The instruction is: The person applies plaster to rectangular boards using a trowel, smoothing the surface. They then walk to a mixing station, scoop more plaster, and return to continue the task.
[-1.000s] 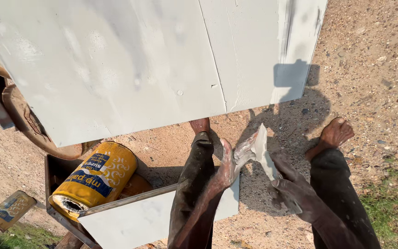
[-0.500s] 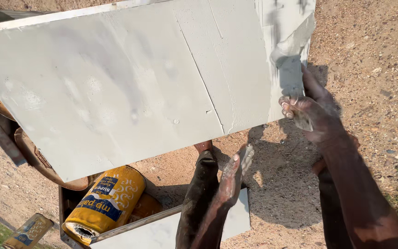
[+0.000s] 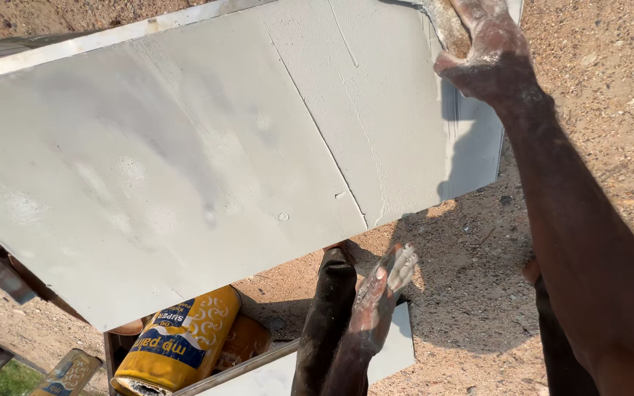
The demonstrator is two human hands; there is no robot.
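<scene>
Pressing a wad of something pale against the top corner of the big grey panel (image 3: 185,169), the right hand (image 3: 489,55) is curled shut on it. It has climbed since a moment ago. The left hand (image 3: 383,290) hangs below, fingers loose, empty, beside a yellow can (image 3: 181,341).

Cut off and hidden parts

The right hand (image 3: 494,55) runs past the top edge, its fingers unseen; the grey panel (image 3: 185,161) is cropped at left and top, and hides the upper part of the yellow can (image 3: 177,341).
</scene>
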